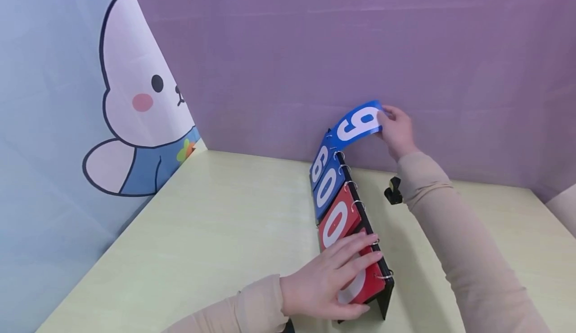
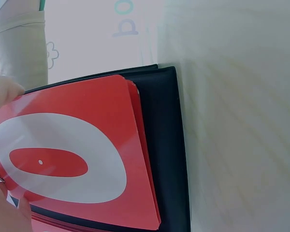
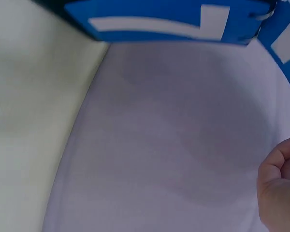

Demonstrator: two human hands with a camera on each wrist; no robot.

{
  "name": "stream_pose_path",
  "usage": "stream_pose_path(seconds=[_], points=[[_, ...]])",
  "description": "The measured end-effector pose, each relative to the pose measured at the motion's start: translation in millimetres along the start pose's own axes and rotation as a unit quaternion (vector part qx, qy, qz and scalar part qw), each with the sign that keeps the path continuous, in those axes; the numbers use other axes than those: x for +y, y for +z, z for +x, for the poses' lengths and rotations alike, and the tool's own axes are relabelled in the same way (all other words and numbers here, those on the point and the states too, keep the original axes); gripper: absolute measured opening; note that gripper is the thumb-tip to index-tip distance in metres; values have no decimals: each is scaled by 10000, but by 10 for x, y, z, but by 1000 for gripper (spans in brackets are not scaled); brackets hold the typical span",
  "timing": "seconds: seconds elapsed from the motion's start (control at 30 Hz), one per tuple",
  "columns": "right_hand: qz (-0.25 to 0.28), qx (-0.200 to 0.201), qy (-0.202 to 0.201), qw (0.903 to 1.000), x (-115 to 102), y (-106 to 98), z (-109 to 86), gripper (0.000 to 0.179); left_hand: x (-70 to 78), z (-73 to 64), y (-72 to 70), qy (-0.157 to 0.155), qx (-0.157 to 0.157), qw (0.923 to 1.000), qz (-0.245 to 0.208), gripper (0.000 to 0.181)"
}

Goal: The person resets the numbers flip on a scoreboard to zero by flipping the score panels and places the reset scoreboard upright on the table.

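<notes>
A tabletop flip scoreboard [image 1: 350, 175] with a black stand, metal rings and red and blue number cards stands lengthwise away from me. My right hand [image 1: 397, 132] pinches the free end of the farthest blue card [image 1: 357, 123], which bears a white 9 and is lifted and bent over the rings. Below it, another blue card [image 1: 320, 162] lies against the stand, beside a blue 0 card [image 1: 327, 189]. My left hand [image 1: 326, 278] rests across the near red 0 card [image 2: 111, 96], fingers extended toward the ringed edge, thumb at the near end. It partly covers that card.
A small black object [image 1: 393, 191] lies on the pale table [image 1: 234, 213] beside my right sleeve. Behind the table rises a purple backdrop [image 1: 279, 73]; a blue cloth with a cartoon rabbit [image 1: 135, 98] hangs at the left. A dark piece [image 1: 289, 327] shows at the bottom edge.
</notes>
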State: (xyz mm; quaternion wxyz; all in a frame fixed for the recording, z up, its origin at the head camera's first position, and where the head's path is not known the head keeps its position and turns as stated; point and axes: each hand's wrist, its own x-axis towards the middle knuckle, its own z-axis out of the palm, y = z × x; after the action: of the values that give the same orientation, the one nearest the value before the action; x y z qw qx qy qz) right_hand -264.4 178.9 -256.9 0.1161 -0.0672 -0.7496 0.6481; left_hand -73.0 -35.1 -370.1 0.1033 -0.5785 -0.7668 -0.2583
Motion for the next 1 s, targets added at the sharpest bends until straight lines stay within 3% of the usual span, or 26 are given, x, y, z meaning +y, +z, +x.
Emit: stream_pose_path(seconds=[0.27,0.47,0.6,0.77,1.0], points=[[208,-535,-674,9961,-44,114,-108,64,1,-4,13,34,39,10000,12,83],[342,-525,-935,9936,-8,166,-140,72,-6,-3,2,30,37,10000,46,83],[-497,-1056,-988,9882,77,201,-158,74,-5,-7,4,35,44,10000,51,83],[-1555,-1816,-1041,9654,182,282,-165,59,-6,-11,9,43,52,10000,21,83],[-2483,-1681,-1481,9424,213,397,-133,34,-1,0,16,79,102,9999,93,83]])
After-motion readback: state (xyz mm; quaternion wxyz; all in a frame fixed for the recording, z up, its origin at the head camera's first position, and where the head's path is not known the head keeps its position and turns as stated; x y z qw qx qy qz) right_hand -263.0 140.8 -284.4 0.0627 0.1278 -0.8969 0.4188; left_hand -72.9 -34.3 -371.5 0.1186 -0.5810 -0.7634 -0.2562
